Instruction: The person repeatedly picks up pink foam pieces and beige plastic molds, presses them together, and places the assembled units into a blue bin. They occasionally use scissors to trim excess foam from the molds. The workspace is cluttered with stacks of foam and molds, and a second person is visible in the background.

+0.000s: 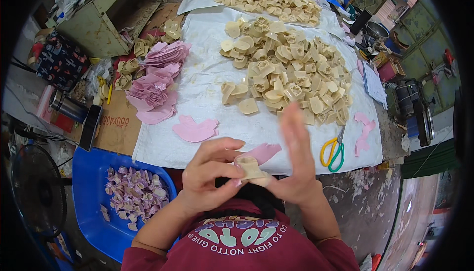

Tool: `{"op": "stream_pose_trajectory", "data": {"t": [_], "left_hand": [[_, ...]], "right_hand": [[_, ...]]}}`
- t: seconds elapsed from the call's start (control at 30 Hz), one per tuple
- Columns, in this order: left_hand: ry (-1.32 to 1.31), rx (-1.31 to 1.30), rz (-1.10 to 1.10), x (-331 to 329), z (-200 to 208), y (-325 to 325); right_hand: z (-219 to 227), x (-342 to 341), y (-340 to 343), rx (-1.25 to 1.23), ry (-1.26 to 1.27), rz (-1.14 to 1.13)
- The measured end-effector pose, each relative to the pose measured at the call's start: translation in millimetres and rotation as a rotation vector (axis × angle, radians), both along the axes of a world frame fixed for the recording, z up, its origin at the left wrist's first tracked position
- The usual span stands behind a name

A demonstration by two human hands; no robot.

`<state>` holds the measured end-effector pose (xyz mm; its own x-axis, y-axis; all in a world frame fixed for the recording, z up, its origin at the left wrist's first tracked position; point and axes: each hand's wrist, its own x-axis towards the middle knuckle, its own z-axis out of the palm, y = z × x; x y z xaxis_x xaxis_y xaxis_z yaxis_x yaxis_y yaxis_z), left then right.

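In front of my chest, my left hand (206,173) pinches a beige plastic shoe heel (251,168) between thumb and fingers. A thin pink cover piece (265,152) lies against the heel, its free end sticking out to the right. My right hand (300,167) has its fingers stretched upward, blurred by motion, while its thumb touches the heel's right end. Another pink cover piece (195,128) rests flat on the white sheet beyond my left hand. A large pile of beige heels (291,68) is spread out past both hands.
Stacked pink covers (155,85) lie at the left on cardboard (116,127). A blue tub (89,211) with pink-covered heels (136,192) stands lower left, beside a fan (39,192). Scissors (334,151) and a pink scrap (364,130) are on the sheet (197,73) at the right.
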<state>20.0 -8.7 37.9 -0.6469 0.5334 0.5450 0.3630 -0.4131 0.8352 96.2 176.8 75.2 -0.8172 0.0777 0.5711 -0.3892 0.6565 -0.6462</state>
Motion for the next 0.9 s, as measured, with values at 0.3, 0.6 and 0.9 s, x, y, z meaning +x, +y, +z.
{"op": "stream_pose_trajectory", "data": {"t": [0.3,0.6,0.9], "left_hand": [[0.242,-0.032,0.060,0,6,2],[0.459,-0.174,0.212,-6,8,-2],[0.437,-0.211,0.390,-2,-7,18]], "right_hand": [[-35,8,-1,-1.232,-0.369,0.296],[-27,18,-10,-1.199,-0.371,0.273],[-18,10,-28,-0.589,-0.330,0.035]]}}
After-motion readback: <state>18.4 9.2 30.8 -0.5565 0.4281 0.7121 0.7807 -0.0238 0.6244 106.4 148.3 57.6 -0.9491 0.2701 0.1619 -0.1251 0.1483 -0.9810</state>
